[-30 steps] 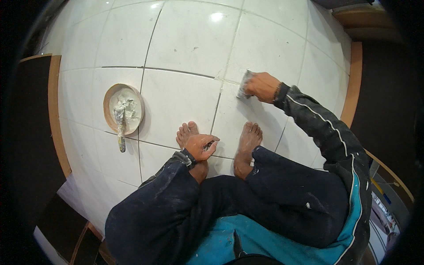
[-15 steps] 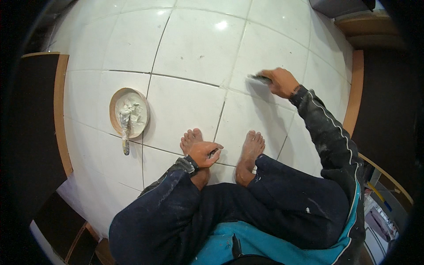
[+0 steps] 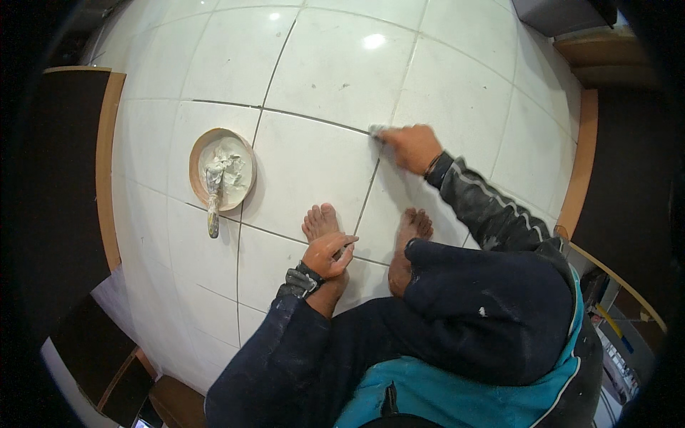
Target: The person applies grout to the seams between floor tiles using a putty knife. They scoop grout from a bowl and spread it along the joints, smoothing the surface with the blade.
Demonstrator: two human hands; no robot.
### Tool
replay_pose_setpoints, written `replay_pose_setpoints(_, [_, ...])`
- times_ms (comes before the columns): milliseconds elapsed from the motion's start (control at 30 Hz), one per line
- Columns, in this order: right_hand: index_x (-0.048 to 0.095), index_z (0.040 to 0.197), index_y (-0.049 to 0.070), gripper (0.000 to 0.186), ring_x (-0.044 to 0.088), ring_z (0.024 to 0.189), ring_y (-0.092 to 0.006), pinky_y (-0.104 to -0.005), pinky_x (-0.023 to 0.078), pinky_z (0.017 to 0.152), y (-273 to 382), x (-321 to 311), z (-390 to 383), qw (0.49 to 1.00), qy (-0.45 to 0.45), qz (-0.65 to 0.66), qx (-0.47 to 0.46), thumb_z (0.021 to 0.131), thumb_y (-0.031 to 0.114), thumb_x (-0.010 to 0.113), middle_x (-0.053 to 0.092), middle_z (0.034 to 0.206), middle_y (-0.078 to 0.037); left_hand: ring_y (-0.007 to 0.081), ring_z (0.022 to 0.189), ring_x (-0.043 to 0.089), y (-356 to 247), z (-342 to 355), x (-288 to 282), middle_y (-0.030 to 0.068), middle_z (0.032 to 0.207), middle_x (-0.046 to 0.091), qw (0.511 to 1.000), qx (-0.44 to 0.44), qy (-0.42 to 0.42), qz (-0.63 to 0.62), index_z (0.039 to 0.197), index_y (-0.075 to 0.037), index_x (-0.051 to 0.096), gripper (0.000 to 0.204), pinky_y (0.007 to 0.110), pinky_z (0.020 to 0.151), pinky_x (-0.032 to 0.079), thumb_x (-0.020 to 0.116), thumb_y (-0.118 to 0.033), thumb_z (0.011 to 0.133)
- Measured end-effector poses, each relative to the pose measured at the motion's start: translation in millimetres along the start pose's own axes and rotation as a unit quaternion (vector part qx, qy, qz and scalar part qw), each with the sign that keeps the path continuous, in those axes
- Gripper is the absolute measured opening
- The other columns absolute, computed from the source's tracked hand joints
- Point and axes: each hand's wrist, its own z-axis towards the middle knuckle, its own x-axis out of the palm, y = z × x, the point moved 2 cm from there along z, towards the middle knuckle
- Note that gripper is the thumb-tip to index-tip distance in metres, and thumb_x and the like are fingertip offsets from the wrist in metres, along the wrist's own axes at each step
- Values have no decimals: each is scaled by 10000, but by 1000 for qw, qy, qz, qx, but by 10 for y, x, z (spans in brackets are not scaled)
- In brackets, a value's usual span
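My right hand (image 3: 412,148) is closed on a small scraper (image 3: 376,131), its pale end against the tile floor where dark grout lines meet. Fingers hide most of the scraper. My left hand (image 3: 330,255) is curled in front of my left ankle, just below the toes of my left foot (image 3: 320,220). Whatever its fingers may hold cannot be made out. To the left stands a round bowl (image 3: 195,158) of white paste (image 3: 230,167). A paste-smeared putty knife (image 3: 213,222) leans in the bowl, its handle hanging over the near rim.
White tiles (image 3: 307,171) surround my feet, some joints dark, others pale. My right foot (image 3: 409,239) is planted on the tiles. Dark panels with wooden edges stand at left (image 3: 108,171) and right (image 3: 581,164). A grey box-like thing (image 3: 564,14) sits at the far right.
My right hand has swept left with the scraper, from above the right-hand tile to the grout joint. My left hand stays near the ankle. The whole view has shifted slightly.
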Motion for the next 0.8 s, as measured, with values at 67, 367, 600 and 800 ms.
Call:
replay_pose_setpoints(67, [638, 1115, 136, 296, 693, 788, -324, -448, 540, 658, 176, 145, -126, 998, -33, -4, -47, 819, 145, 627, 691, 853, -122, 387, 1219, 517, -151, 84, -261, 235, 1260, 578, 989, 62, 73, -115, 1057, -66, 712, 287, 483, 1087, 311, 677, -176, 795])
replay_pose_setpoints(367, [635, 1205, 153, 432, 685, 831, -331, -434, 536, 680, 467, 22, -258, 987, -34, 159, -7, 780, 87, 607, 701, 938, -154, 326, 894, 696, -238, 27, -572, 163, 941, 711, 977, 9, 114, -178, 1071, -65, 697, 225, 378, 749, 545, 661, -95, 851])
replay_pose_setpoints(600, [652, 1068, 10, 341, 660, 838, -399, -448, 524, 776, 63, -32, -6, 903, -183, 372, 108, 769, 168, 612, 686, 882, -214, 323, 854, 697, -247, -78, -946, 150, 923, 719, 987, -91, 100, -84, 1021, -62, 712, 204, 391, 769, 552, 665, -139, 838])
replay_pose_setpoints(800, [673, 1075, 9, 340, 660, 864, -397, -414, 524, 781, -56, 26, -80, 890, -165, 405, 126, 791, 187, 616, 682, 918, -237, 289, 794, 708, 307, -281, -1518, 141, 891, 722, 991, -123, 49, 19, 1026, -61, 716, 200, 374, 740, 552, 655, -151, 859])
